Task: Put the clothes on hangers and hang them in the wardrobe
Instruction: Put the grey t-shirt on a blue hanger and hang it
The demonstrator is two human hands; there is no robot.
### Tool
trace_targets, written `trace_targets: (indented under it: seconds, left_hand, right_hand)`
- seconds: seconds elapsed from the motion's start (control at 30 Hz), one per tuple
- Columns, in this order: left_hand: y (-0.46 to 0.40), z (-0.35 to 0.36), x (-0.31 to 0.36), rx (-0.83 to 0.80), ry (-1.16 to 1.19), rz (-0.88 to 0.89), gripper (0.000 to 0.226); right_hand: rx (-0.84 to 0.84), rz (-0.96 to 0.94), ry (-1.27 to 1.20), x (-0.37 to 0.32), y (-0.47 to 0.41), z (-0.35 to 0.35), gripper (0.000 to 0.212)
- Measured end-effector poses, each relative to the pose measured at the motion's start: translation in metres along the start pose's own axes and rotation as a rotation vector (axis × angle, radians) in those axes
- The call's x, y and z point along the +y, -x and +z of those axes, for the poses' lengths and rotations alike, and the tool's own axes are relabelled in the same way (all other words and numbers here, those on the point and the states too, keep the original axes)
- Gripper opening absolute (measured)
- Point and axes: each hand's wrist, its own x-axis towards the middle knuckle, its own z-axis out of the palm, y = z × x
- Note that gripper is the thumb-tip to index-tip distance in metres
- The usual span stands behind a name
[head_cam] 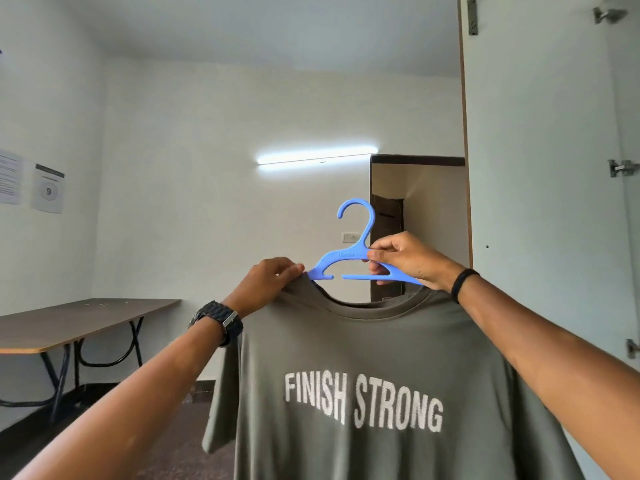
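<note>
An olive-grey T-shirt point(363, 393) printed with "FINISH STRONG" in white hangs in mid-air in front of the person, its front facing the camera and its collar held up at head height. A blue plastic hanger point(356, 258) sits at the neck opening, hook upright, with its left end tucked at the collar and its right arm running down towards the shirt's right shoulder (how far it goes inside the cloth cannot be told). The left hand point(273, 277) pinches the collar edge just beside the hanger's left tip, fingers curled over the fabric. The right hand point(403, 258) grips the hanger's right arm, fingers wrapped round it below the hook's stem. To the right stands an open white wardrobe door point(540, 168) with metal hinges. Farther back, a wooden table point(69, 323) stands against the left wall, and a tube light point(317, 157) glows beside a dark doorway point(388, 237).
</note>
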Motion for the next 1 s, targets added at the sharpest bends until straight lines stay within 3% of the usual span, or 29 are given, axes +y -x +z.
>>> trace_targets:
  seconds: [0.17, 0.3, 0.4, 0.57, 0.63, 0.77, 0.83, 0.9, 1.0]
  left_hand:
    - [0.009, -0.015, -0.037, -0.09, -0.097, 0.017, 0.007]
    - [0.011, -0.022, -0.046, -0.096, -0.165, -0.015, 0.013]
    - [0.007, -0.014, -0.029, -0.063, -0.158, 0.007, 0.022]
    - [-0.009, 0.009, 0.014, -0.05, -0.161, 0.133, 0.013]
    - [-0.012, 0.015, 0.018, -0.041, -0.149, 0.111, 0.016]
    - [-0.018, 0.022, 0.015, 0.007, -0.177, 0.05, 0.017]
    - [-0.021, 0.02, 0.013, 0.048, -0.173, 0.003, 0.018]
    - [-0.026, 0.022, 0.016, 0.064, -0.161, -0.02, 0.021]
    - [-0.034, 0.036, 0.03, 0.06, -0.134, -0.012, 0.022]
  right_hand:
    - [0.044, -0.007, 0.09, 0.003, 0.001, -0.011, 0.019]
    - [0.036, -0.006, 0.061, 0.002, -0.001, -0.009, 0.016]
    - [-0.003, -0.011, 0.043, 0.002, -0.006, -0.001, 0.016]
    - [0.003, -0.05, 0.076, -0.001, -0.007, 0.009, 0.016]
    - [0.017, -0.045, 0.183, 0.001, -0.003, 0.001, 0.018]
    - [-0.081, 0.117, 0.687, 0.016, 0.014, -0.038, 0.03]
    - [-0.089, 0.172, 0.802, 0.022, 0.029, -0.058, 0.017]
    - [-0.029, 0.178, 0.693, 0.027, 0.043, -0.079, 0.009]
    - [0.021, 0.25, 0.57, 0.03, 0.056, -0.105, 0.012]
